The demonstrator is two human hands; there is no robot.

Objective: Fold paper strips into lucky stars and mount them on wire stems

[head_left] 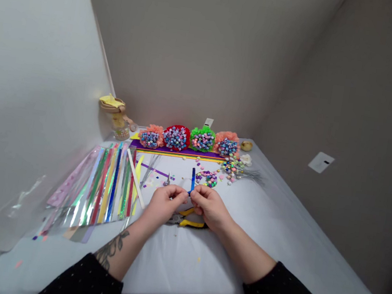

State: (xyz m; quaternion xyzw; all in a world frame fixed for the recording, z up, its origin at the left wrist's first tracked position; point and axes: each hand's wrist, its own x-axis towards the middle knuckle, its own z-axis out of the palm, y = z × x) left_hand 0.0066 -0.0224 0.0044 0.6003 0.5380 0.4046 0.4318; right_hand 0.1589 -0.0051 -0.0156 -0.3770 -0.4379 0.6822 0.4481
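Both closed: left hand (165, 206) and right hand (209, 207) pinching a blue paper strip (193, 179) near its lower end, fingertips meeting, strip upright above the pinch. Exact share of the grip per hand not readable, fingers overlapping.

Directly under the hands, yellow-handled pliers (190, 223) lying flat on a pale grey table (178, 271), touching neither strip nor fingertips as far as visible. Small metal tool (168, 180), too small to identify, just beyond the left hand. Left of that, a fanned row of iridescent paper strips (114, 184) in plastic sleeves, with a long white strip (135, 178) lying diagonally across their right edge.

Further back, against the wall, four paper-star bouquets (176, 137) in red, green and orange tissue, side by side behind a purple paper band (177, 150). Loose paper stars (206, 178) scattered in front of the bouquets, right of the blue strip. Bundle of thin wires (250, 175) at far right. Tattoo (110, 249) on left forearm, black sleeves (85, 285) on both arms.
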